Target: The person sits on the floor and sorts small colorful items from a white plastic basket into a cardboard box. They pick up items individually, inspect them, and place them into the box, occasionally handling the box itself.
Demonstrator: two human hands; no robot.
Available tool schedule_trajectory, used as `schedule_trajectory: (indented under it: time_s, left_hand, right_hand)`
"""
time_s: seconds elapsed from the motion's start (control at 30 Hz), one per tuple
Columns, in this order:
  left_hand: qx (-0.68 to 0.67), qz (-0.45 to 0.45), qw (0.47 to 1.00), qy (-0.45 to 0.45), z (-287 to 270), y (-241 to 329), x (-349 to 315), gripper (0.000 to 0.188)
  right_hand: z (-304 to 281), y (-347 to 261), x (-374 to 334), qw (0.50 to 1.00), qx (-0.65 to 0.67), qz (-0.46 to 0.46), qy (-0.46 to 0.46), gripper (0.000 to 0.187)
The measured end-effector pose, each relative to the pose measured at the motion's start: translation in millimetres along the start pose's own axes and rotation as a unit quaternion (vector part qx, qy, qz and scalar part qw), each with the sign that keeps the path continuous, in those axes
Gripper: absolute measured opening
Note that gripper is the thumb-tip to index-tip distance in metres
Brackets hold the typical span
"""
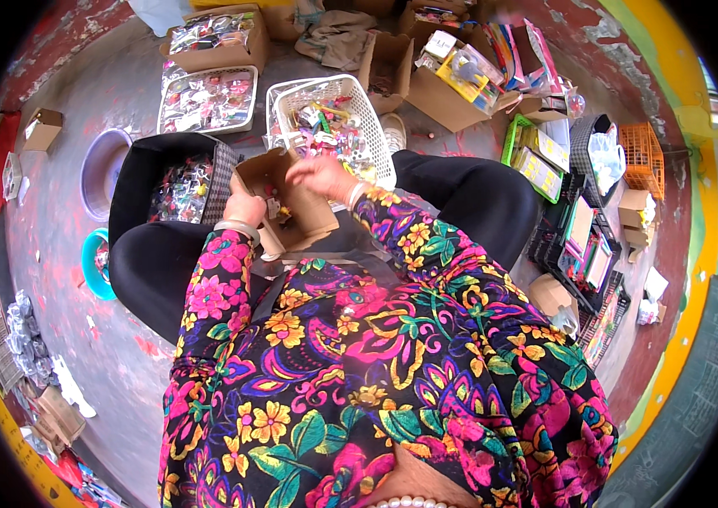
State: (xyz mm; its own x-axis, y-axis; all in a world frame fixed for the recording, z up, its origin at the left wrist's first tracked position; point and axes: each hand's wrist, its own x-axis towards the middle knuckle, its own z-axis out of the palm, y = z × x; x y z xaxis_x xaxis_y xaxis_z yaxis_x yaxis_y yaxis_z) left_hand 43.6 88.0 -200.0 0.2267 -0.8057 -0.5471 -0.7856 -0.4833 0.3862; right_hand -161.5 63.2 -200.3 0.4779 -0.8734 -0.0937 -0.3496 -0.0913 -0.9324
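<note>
A small open cardboard box (pixel 312 222) stands tilted between my knees, with a few small orange, white and dark pieces on its bottom. My left hand (pixel 245 208) is closed on the box's left wall. Over the box's far right rim reaches my right hand (pixel 325 177), its fingers stretched toward the left and slightly bent, with nothing visible in them. Just beyond it stands a white plastic basket (pixel 380 140) holding a jumble of colourful small trinkets. Left of the box, a dark checkered bin (pixel 225 165) holds many small packaged trinkets.
A second white basket (pixel 254 100) of bagged items stands far left, near a purple basin (pixel 92 169) and a turquoise basin (pixel 91 275). To the right are a green basket (pixel 511 140), black crates (pixel 545 245) and an orange crate (pixel 643 152). Cardboard boxes (pixel 444 106) line the far side.
</note>
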Motion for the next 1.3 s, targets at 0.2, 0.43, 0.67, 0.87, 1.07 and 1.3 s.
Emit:
schedule_trajectory:
  time_s: [0.2,0.43,0.67,0.87,1.07,1.3]
  left_hand:
    - [0.011,-0.004,1.000,0.012,0.9,-4.7,-1.2,0.051]
    - [0.026,0.007,0.999,-0.032,0.2,0.7,-1.3,0.061]
    - [0.007,-0.002,1.000,0.008,-1.9,-0.7,-12.1,0.047]
    - [0.005,-0.004,1.000,-0.006,-3.4,-0.7,-11.9,0.051]
    - [0.007,0.009,1.000,0.007,2.3,0.5,-6.9,0.046]
    - [0.019,-0.019,1.000,0.000,-2.2,-0.5,-8.2,0.047]
  right_hand:
    - [-104.1,30.5,15.2,0.926,0.200,0.208,0.242,0.016]
    - [-57.9,117.5,-7.0,0.908,-0.333,0.254,-0.016,0.031]
    - [-30.4,88.9,-19.0,0.852,-0.301,0.427,0.025,0.035]
    - [-21.4,114.4,-21.9,0.862,-0.322,0.390,0.028,0.032]
    - [-32.9,156.8,-14.0,0.841,-0.454,0.259,-0.141,0.029]
    - [-69.4,81.2,-9.0,0.817,0.454,0.355,0.019,0.019]
